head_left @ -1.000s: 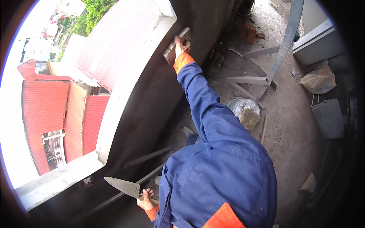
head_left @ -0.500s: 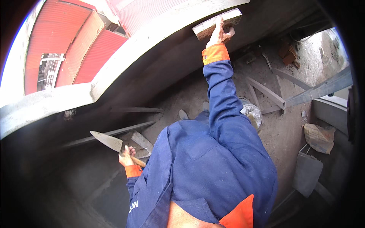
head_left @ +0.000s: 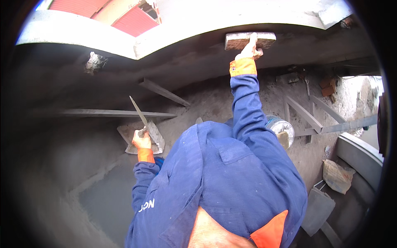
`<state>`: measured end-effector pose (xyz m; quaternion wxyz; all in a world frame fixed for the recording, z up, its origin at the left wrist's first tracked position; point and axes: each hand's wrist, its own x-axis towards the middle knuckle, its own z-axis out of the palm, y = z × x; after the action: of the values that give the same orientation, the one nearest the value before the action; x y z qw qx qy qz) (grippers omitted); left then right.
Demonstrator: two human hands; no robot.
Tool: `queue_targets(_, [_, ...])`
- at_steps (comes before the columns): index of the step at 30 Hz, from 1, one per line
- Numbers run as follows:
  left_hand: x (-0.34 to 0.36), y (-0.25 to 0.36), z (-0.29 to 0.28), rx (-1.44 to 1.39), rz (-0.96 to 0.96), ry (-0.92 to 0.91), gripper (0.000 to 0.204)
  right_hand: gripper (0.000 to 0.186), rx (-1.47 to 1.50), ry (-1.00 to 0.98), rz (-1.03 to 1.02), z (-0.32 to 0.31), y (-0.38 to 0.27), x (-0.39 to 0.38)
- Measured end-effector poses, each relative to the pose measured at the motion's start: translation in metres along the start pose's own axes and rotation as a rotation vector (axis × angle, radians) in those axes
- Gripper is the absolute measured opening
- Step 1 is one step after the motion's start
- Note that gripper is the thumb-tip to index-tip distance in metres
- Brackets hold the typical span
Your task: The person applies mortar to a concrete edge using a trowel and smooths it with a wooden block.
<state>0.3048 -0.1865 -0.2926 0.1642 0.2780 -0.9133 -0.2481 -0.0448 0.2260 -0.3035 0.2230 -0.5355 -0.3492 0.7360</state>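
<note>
My right hand (head_left: 249, 49) reaches far forward, its fingers wrapped round the grip of a plastering float (head_left: 266, 39). The float, a mortar-crusted rectangular block, lies against the grey wall (head_left: 194, 51) just under its pale top edge. Lower on the left, my left hand (head_left: 141, 139) is closed on a pointed trowel (head_left: 139, 110); its blade is seen nearly edge-on and points up. The trowel's handle is mostly hidden by the fingers. Behind that hand, a mortar-stained open box or tray (head_left: 157, 137) stands on the floor.
A bucket (head_left: 282, 129) with pale contents stands right of my body. Metal bars (head_left: 304, 113) lie beyond it, near bricks (head_left: 328, 87). Long bars (head_left: 111, 113) slant at the left. A crumpled bag (head_left: 337, 176) and a grey board (head_left: 318, 210) are at lower right.
My view has turned, so the wall top lies more level. The float now sits more level against the wall. The trowel has swung from pointing left to pointing up, its blade turned edge-on.
</note>
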Motion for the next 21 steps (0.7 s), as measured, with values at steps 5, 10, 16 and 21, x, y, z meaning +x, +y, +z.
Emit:
queue_targets(5, [0.047,-0.025,-0.001,0.004,0.272,-0.018,0.024,0.083,-0.031,-0.121,-0.227,0.021,0.033,-0.081])
queue_targets(10, [0.095,-0.054,0.009,-0.059,0.437,-0.205,0.021,0.088,-0.075,-0.082,-0.130,0.024,0.088,-0.111])
queue_targets(16, [0.145,-0.076,0.065,-0.125,0.753,-0.124,0.018,0.079,-0.122,0.007,0.131,-0.015,0.178,-0.107])
queue_targets(21, [0.175,-0.063,0.129,0.072,0.714,-0.293,0.019,0.073,-0.502,-0.115,0.267,-0.222,0.193,-0.008])
